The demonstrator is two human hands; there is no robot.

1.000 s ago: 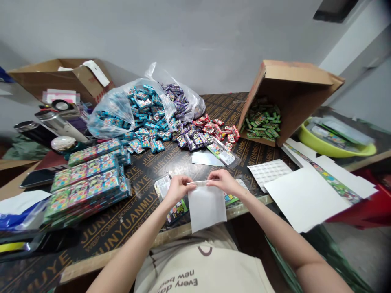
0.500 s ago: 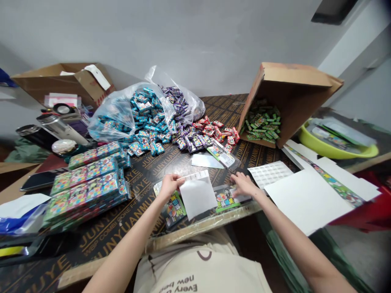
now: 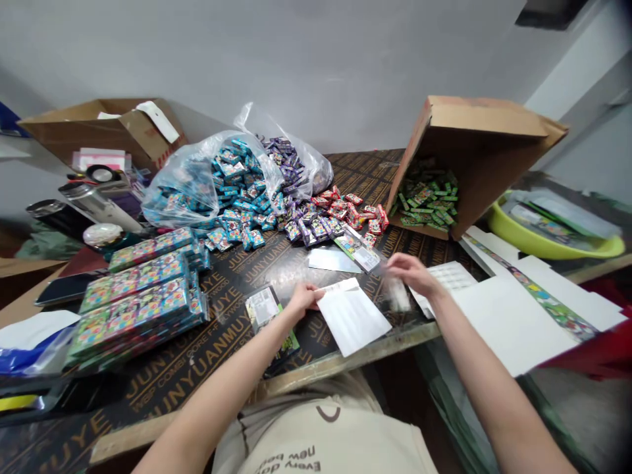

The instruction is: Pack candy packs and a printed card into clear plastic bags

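A black plywood tabletop (image 3: 172,375) carries a white sheet (image 3: 353,316), stacked packets (image 3: 143,296), plastic bags (image 3: 182,181).

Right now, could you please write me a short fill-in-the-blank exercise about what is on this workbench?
The paper sheet touched by the left hand is ____, and the right hand is raised to its right.
The packets lying inside the tipped cardboard box are ____.
The packets filling the front clear plastic bag are mostly ____.
The packets heaped between the purple packets and that box are ____.

Missing words: white; green; blue; red.
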